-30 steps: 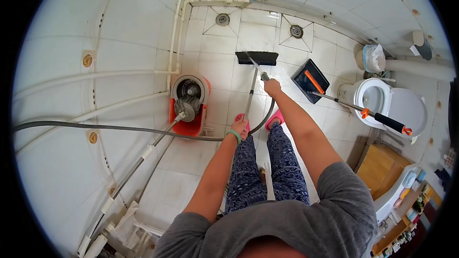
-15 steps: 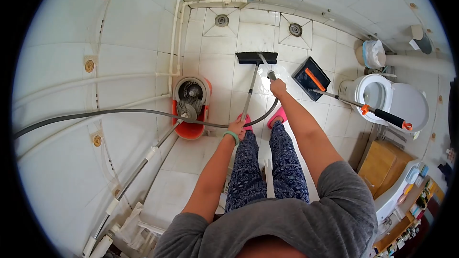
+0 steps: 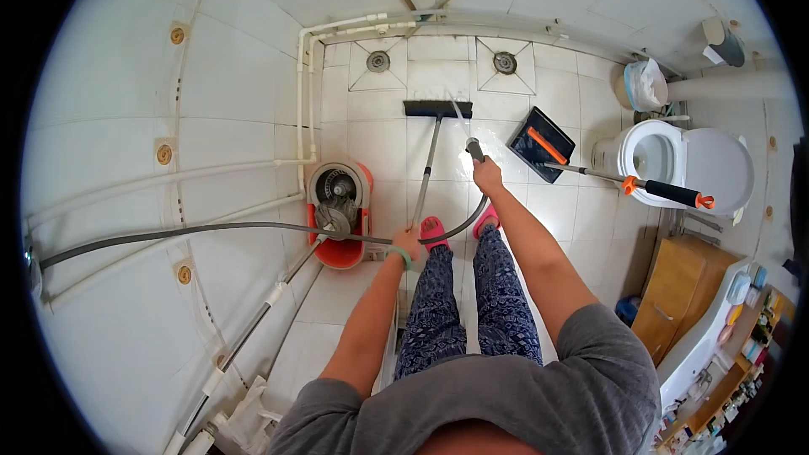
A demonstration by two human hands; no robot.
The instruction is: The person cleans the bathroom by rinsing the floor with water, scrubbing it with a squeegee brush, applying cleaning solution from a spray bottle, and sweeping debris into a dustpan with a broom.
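My left hand (image 3: pixel 406 243) is wrapped round the grey handle of a broom (image 3: pixel 427 170). Its wide black head (image 3: pixel 437 109) rests on the wet white floor tiles, in front of the two drains. My right hand (image 3: pixel 487 175) grips a grey handheld shower head (image 3: pixel 474 149), from which a stream of water runs out beside the broom head. From this shower head a grey hose (image 3: pixel 211 228) curves down past my left hand and off to the left wall. To the right of my right hand lies a black dustpan (image 3: pixel 531 139) with an orange edge.
At left stands an orange spin-mop bucket (image 3: pixel 341 254) with a mop (image 3: pixel 335 215) leaning in it. The dustpan's long handle (image 3: pixel 666 192) lies across the open toilet (image 3: pixel 653 156). Floor drains (image 3: pixel 377 61) sit by the far wall. A wooden cabinet (image 3: pixel 678 295) stands at right.
The broom head has slid forward over the floor, closer to the drains. My head view has shifted slightly. Both hands keep their holds, and water still flows.
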